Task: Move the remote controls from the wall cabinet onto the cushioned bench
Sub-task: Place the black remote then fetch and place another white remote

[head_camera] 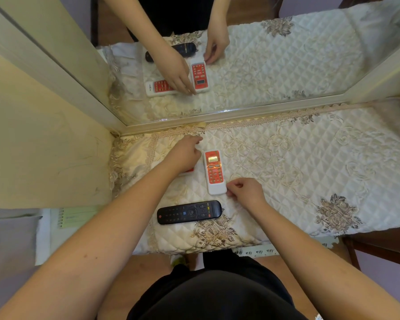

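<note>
Remote controls lie on the cushioned bench (310, 162), three of them, grouped toward its left end. Furthest left, past the bench edge, a green spiral notepad (75, 215) sits on a lower white surface. On the quilted cover, the left hand (185, 153) reaches forward with its fingers stretched fairly straight, resting over a second white remote (189, 170) of which only a red and white sliver shows; whether the fingers actually grip it is hard to say from here. Nearer the person, the black remote (189, 212) lies crosswise. Just right of the left hand, the white and orange remote (214, 172) lies lengthwise, screen end toward the mirror (286, 65). The right hand (246, 191) has its fingers curled, fingertips at that remote's near corner, apparently pinching it.
</note>
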`<state>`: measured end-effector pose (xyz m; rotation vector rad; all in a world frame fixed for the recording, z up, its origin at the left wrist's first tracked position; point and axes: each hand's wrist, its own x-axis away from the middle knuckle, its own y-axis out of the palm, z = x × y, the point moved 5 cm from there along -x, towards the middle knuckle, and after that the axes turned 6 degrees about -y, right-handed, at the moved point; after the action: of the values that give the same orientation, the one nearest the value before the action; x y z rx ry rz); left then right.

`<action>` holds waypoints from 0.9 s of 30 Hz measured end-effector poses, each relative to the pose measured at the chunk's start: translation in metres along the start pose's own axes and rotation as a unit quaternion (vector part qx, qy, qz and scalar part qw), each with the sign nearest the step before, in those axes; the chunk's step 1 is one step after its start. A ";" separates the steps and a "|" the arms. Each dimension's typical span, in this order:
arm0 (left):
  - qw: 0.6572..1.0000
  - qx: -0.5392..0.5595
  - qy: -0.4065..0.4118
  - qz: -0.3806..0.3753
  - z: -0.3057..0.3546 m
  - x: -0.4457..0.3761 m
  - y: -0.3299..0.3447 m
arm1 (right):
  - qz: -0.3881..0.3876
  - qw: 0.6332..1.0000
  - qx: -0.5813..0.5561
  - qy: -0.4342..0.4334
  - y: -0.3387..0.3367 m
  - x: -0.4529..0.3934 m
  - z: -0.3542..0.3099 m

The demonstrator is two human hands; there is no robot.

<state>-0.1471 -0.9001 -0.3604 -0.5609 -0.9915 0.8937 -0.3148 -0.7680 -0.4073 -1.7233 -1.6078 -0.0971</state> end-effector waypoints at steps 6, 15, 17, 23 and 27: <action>0.999 -0.017 0.045 0.010 -0.016 0.042 -0.005 | 0.028 0.994 -0.099 0.021 -0.026 0.003 -0.001; 0.988 -0.134 0.064 0.041 -0.036 0.134 0.008 | -0.115 0.976 0.126 -0.138 -0.020 0.040 -0.037; 0.985 -0.159 0.058 0.043 -0.040 0.152 0.007 | -0.114 0.957 0.192 -0.185 -0.011 0.051 -0.042; 0.973 -0.206 0.028 0.103 -0.064 0.192 0.011 | -0.045 0.849 0.353 -0.390 0.021 0.074 -0.067; 0.966 -0.215 -0.022 0.140 -0.079 0.210 0.019 | -0.056 0.818 0.408 -0.401 0.040 0.083 -0.079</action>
<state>-0.0304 -0.7134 -0.3127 -1.0727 -1.1742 0.9451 -0.2293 -0.7413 -0.3260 -0.9845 -1.8862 1.2405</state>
